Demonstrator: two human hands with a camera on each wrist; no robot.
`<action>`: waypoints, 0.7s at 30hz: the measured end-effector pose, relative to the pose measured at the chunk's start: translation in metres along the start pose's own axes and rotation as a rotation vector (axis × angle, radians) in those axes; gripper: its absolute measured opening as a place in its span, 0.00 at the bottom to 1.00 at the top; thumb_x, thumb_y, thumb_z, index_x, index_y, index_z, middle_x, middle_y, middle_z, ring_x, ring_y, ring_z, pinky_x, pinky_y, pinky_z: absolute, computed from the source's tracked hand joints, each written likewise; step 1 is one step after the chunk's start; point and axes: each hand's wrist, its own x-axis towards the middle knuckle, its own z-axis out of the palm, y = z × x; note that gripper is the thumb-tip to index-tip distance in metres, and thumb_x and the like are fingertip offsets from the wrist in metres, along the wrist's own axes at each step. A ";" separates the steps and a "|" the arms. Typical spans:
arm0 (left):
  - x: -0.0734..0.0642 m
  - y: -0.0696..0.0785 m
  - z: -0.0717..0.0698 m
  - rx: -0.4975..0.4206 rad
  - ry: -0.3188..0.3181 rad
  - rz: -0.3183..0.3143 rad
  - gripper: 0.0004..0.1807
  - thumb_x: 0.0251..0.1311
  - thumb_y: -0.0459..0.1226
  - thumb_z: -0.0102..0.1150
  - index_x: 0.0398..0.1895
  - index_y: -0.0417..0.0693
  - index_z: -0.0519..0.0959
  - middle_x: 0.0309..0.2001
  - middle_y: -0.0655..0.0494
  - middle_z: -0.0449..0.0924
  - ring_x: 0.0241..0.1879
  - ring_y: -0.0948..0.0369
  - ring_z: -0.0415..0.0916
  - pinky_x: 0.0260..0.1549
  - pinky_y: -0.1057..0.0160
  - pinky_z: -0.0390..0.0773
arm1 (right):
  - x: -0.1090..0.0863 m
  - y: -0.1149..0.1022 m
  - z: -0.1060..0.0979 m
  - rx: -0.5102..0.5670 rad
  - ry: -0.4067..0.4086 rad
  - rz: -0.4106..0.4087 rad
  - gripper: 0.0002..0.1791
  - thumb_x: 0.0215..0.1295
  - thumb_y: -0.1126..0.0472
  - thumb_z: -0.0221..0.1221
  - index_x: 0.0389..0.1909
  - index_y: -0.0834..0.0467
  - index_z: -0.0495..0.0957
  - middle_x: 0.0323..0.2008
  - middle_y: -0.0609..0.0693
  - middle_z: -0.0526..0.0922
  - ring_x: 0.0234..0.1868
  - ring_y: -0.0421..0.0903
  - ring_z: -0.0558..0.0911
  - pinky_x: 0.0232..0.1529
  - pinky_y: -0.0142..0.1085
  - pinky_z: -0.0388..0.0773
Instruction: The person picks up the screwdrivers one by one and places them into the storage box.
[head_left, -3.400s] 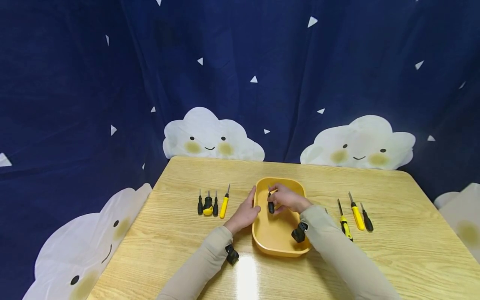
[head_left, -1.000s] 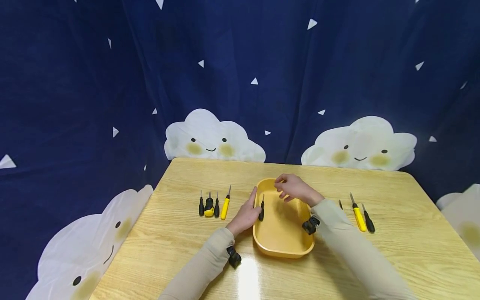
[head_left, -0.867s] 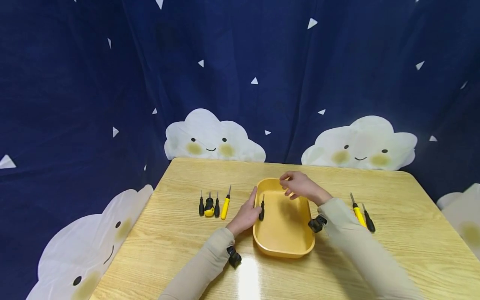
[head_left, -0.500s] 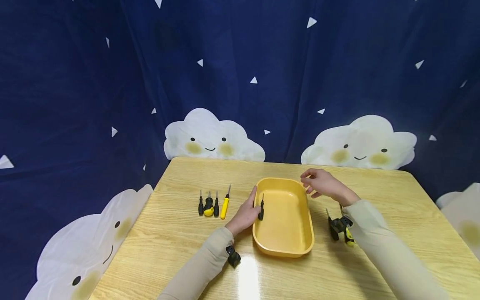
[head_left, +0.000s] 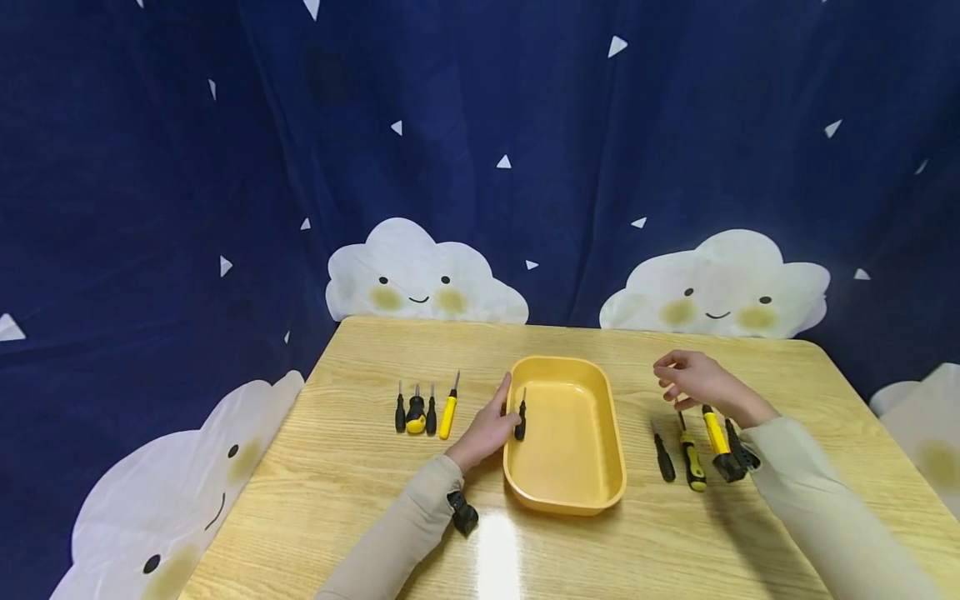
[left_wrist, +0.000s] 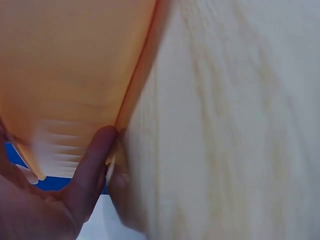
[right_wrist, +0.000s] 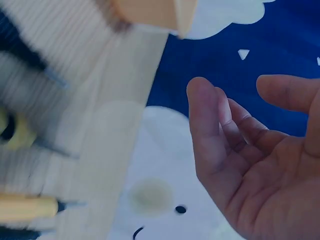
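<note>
A yellow-orange tray (head_left: pixel 570 450) sat about midway between the left and right edges of the tabletop (head_left: pixel 360 517), its long sides running toward the far edge. In it lay one small black screwdriver (head_left: pixel 521 425), close along the left wall, tip toward the tabletop's far edge. The rest of the tray floor showed bare and glossy.

The left hand (head_left: pixel 483 429) gripped the tray's left wall in a narrow pinch, thumb over the rim on the inside and fingers outside. Whether the thumb touched the screwdriver in the tray could not be told. The right hand (head_left: pixel 697 379) held nothing; its fingers were loosely bent, with a moderate gap to the thumb, and it hovered near the tips of the tools between the tray and the tabletop's right edge.

Those tools were a black-handled screwdriver (head_left: pixel 664 462), a black-and-yellow screwdriver (head_left: pixel 693 468), a yellow-handled screwdriver (head_left: pixel 715 433) and another dark one, partly covered by the wrist camera (head_left: pixel 727 468).

Between the tray and the tabletop's left edge stood a row of four: a slim black driver (head_left: pixel 401 417), a stubby black-and-yellow driver (head_left: pixel 416 417), a second black driver (head_left: pixel 431 418) and a long yellow driver (head_left: pixel 448 415). Any lettering on the handles was too small to read.
</note>
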 end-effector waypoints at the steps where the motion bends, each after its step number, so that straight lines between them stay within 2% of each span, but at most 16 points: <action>1: 0.000 0.000 -0.001 -0.006 0.000 -0.003 0.42 0.61 0.36 0.46 0.76 0.62 0.41 0.70 0.43 0.55 0.55 0.53 0.70 0.37 0.60 0.79 | -0.002 0.004 -0.001 0.000 0.002 0.002 0.26 0.73 0.52 0.46 0.58 0.71 0.63 0.41 0.59 0.74 0.34 0.47 0.79 0.36 0.44 0.80; 4: 0.004 -0.006 -0.001 -0.028 -0.009 -0.024 0.42 0.61 0.37 0.48 0.76 0.65 0.41 0.68 0.41 0.59 0.49 0.54 0.74 0.34 0.61 0.80 | -0.007 0.018 -0.006 0.011 -0.002 0.023 0.26 0.74 0.53 0.45 0.58 0.72 0.62 0.40 0.60 0.74 0.32 0.47 0.79 0.33 0.44 0.80; 7: 0.004 -0.008 -0.002 -0.053 -0.015 -0.027 0.43 0.61 0.37 0.49 0.76 0.63 0.41 0.67 0.39 0.60 0.46 0.53 0.75 0.34 0.59 0.80 | -0.012 0.033 -0.011 0.018 -0.002 0.049 0.25 0.74 0.54 0.44 0.57 0.73 0.61 0.37 0.59 0.73 0.31 0.48 0.79 0.32 0.44 0.79; 12: 0.004 -0.007 -0.003 -0.112 -0.038 -0.038 0.43 0.60 0.35 0.48 0.76 0.62 0.41 0.69 0.39 0.54 0.46 0.50 0.76 0.35 0.55 0.80 | -0.018 0.058 -0.017 -0.030 0.030 0.089 0.26 0.74 0.53 0.43 0.56 0.75 0.61 0.33 0.55 0.73 0.30 0.50 0.77 0.32 0.45 0.79; 17: -0.006 0.010 -0.007 -0.108 -0.063 -0.032 0.42 0.61 0.33 0.45 0.76 0.55 0.40 0.72 0.40 0.46 0.47 0.47 0.75 0.38 0.51 0.79 | -0.024 0.083 -0.023 -0.076 0.061 0.125 0.26 0.73 0.55 0.43 0.54 0.76 0.61 0.28 0.55 0.74 0.26 0.49 0.75 0.28 0.44 0.77; 21: -0.015 0.025 -0.010 -0.091 -0.070 -0.028 0.42 0.60 0.31 0.44 0.76 0.52 0.40 0.72 0.39 0.46 0.46 0.45 0.74 0.37 0.51 0.79 | -0.029 0.101 -0.027 -0.137 0.083 0.139 0.24 0.72 0.57 0.44 0.53 0.76 0.61 0.21 0.52 0.71 0.20 0.46 0.71 0.24 0.42 0.73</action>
